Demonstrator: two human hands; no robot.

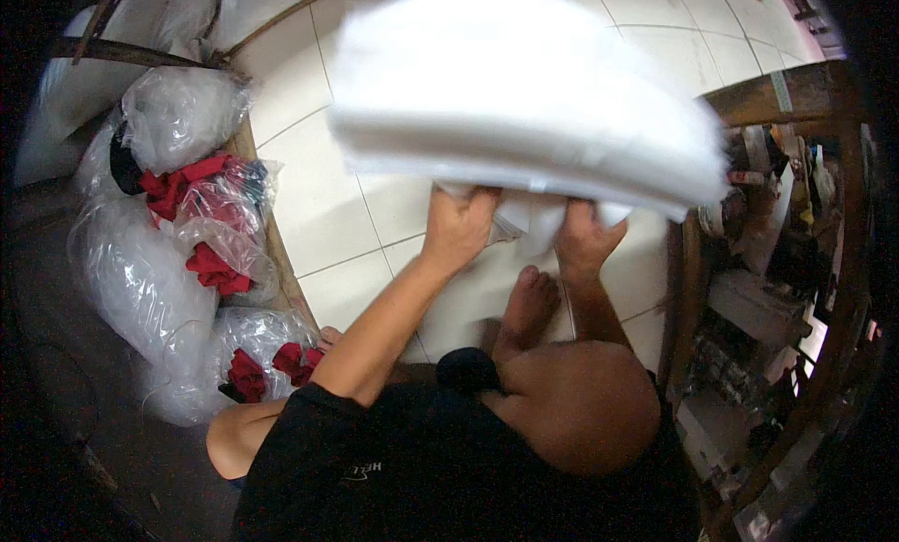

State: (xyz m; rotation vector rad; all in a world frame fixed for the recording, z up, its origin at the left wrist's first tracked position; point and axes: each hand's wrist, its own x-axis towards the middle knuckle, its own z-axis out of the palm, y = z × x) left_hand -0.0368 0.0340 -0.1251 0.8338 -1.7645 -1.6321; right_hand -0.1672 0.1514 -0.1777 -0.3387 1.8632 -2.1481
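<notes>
The white bundle (506,83) could slip or fan apart, since both hands seem to hold it only by its near edge while its broad far part hangs out over the tiled floor (323,200) with no visible support. Its right end reaches close to the wooden rack (777,97) in this view, so a swing that way might snag a corner; blur hides whether its layers are bound together. The left hand (459,226) and right hand (587,238) grip side by side, a gap between them, fingers curled closed on that edge, though the bundle covers some of the fingertips. The left forearm (393,327) slants up and inward, while the right forearm (604,308) rises more steeply beyond the bent right knee (609,402), wrists beneath the load
</notes>
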